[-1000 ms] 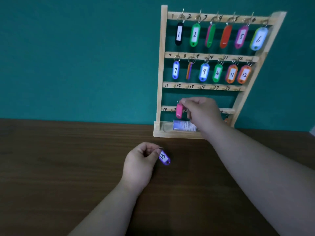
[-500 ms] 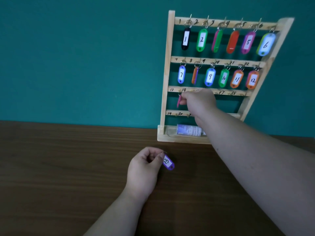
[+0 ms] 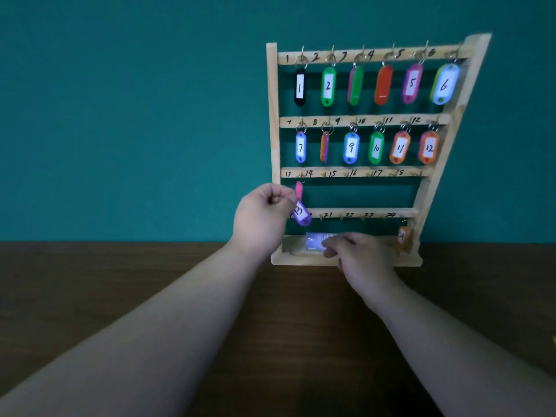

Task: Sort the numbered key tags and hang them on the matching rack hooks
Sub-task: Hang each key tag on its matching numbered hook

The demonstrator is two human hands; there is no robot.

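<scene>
Left hand: The left hand point(image 3: 261, 218) is raised before the lower left of the wooden key rack point(image 3: 272, 121), thumb and forefinger pinching the top end of the purple tag marked 13 point(image 3: 301, 214).
Purple tag: It dangles tilted below the fingertips, in front of the left end of the fourth rail, on no hook.
Pink tag: A pink tag point(image 3: 298, 189) hangs edge-on from a hook at the left end of the third rail, just above the purple one; its number cannot be read.
Right hand: The right hand point(image 3: 359, 254) is low at the base tray point(image 3: 412, 260), blurred, its fingers beside a bluish-white item point(image 3: 314, 240); whether it holds anything cannot be told.
Top rail: Six tags hang here, among them a black 1 point(image 3: 299, 87), a green 2 point(image 3: 328, 86) and a purple 5 point(image 3: 412, 83).
Second rail: Six more hang here, running from a blue 7 point(image 3: 300, 146) to an orange 12 point(image 3: 428, 147).
Bottom rail: An orange tag marked 24 point(image 3: 402, 236) hangs at the right end.
Setting: The rack stands on a dark wooden table point(image 3: 90, 284) against a teal wall point(image 3: 120, 115).
</scene>
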